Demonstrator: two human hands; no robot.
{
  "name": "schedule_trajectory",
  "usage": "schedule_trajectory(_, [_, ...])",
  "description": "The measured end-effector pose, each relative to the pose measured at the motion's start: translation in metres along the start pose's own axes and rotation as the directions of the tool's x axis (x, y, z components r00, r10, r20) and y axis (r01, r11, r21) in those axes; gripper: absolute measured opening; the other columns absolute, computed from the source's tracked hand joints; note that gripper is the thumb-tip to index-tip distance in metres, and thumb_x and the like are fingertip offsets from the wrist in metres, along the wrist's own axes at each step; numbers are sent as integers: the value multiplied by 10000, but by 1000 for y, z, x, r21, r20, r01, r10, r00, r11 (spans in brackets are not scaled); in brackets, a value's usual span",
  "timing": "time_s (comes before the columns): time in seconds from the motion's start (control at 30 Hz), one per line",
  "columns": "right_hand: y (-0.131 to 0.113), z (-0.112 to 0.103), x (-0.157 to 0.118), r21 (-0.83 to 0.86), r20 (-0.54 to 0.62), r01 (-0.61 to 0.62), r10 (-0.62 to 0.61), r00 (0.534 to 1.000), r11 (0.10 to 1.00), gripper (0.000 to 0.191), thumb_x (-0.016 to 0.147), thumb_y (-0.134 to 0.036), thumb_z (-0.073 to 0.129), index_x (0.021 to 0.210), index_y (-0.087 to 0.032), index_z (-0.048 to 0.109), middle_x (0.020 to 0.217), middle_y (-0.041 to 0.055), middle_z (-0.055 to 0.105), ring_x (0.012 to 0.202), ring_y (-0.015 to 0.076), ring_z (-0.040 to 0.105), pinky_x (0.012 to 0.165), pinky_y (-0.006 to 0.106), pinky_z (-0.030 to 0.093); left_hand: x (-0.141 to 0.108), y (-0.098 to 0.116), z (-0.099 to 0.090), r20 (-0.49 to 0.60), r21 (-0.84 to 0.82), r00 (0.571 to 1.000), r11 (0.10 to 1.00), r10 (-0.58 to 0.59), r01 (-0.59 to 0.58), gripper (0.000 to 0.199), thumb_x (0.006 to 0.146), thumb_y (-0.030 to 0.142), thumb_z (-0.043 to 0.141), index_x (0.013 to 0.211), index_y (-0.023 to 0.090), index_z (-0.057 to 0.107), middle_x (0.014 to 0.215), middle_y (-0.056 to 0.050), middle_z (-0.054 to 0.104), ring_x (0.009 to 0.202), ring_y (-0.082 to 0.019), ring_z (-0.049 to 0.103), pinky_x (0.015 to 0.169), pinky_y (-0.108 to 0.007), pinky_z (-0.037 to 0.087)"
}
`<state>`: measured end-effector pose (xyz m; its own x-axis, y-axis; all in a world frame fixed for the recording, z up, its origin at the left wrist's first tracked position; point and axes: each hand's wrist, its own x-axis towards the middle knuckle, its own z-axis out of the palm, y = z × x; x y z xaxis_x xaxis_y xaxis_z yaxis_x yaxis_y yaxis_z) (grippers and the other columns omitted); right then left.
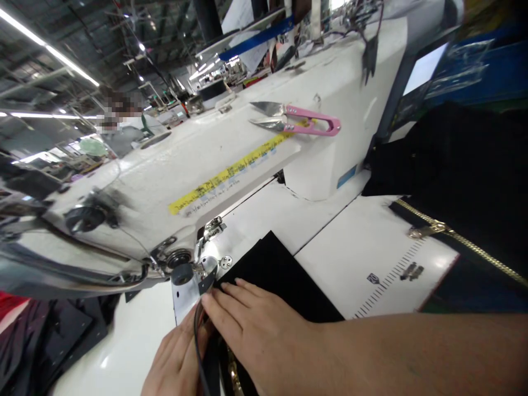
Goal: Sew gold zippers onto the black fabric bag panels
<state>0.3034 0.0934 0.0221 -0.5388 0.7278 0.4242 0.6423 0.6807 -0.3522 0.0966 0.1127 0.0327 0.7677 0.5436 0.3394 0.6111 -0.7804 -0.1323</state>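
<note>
A piece of black fabric [276, 269] lies on the machine bed, its front edge close to the presser foot [206, 267] of a white sewing machine [173, 181]. My right hand [251, 324] rests flat on this fabric, fingers stretched toward the needle area. Beside it, my left hand [177, 352] is closed on a thin black strip [198, 344] that runs between both hands to the foot; its fingertips are partly hidden. Part of a gold zipper [234, 374] shows below my right palm.
Pink-handled thread snips [309, 122] cling to the machine arm above a yellow tape [231, 173]. Dark cut pieces [53, 341] are piled at left. Black material with a gold zipper [474, 247] lies at right, by a printed scale [388, 283]. A person [124, 124] is in the background.
</note>
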Motion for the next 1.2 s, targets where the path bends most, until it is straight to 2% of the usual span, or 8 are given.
schedule_trajectory(0.1, [0,2,-3,-45,52,-2,4,999,999,540,847,-223,425,1305,54,352,1380,229,336,1289,297,270,1084,400,199,1,8,-2,13,59,1000,998,-5,4,358,889,182,325,1212,100,457,1151,-149,604,1032,-228,598,808,-328,541])
schedule_trajectory(0.2, [1,5,-5,-112,130,42,-27,991,993,489,849,-190,401,1299,2,403,1379,210,347,1302,293,254,1071,455,232,2,16,1,-16,63,999,997,-41,42,342,859,107,331,1155,114,502,1179,-141,588,1065,-214,578,822,-330,539])
schedule_trajectory(0.4, [6,12,-4,-227,65,150,-139,988,962,573,782,-148,444,1345,-74,367,1375,157,367,1282,271,309,1005,455,366,-3,24,9,-123,42,982,988,-145,151,307,879,106,356,1106,123,561,1157,-167,585,1047,-243,579,797,-354,547])
schedule_trajectory(0.67, [6,13,-4,-344,87,228,-210,974,911,633,723,-93,412,1346,-13,337,1345,198,389,1259,296,346,932,468,437,-4,29,8,-91,138,993,986,-81,93,349,858,78,316,1118,72,549,1150,-192,585,1066,-256,565,806,-355,540])
schedule_trajectory(0.9, [7,10,1,-327,127,241,-210,969,914,598,730,-108,413,1322,-24,390,1323,199,421,1242,305,364,933,464,437,0,26,11,-125,154,989,983,-81,100,337,863,61,299,1055,45,575,1088,-206,612,1028,-270,587,782,-366,551])
schedule_trajectory(1.03, [10,12,10,-305,157,222,-181,971,926,578,752,-123,426,1321,-28,392,1330,208,405,1255,312,333,951,492,406,6,20,15,-207,143,971,978,-121,152,324,877,61,292,1014,56,585,1047,-193,621,978,-260,608,767,-376,555])
schedule_trajectory(1.2, [18,13,22,-228,134,202,-175,975,953,560,772,-120,428,1323,-31,387,1343,211,383,1273,299,305,964,503,381,11,11,19,-175,124,972,975,-159,182,310,868,49,315,1044,86,568,1056,-165,615,971,-244,604,774,-368,551])
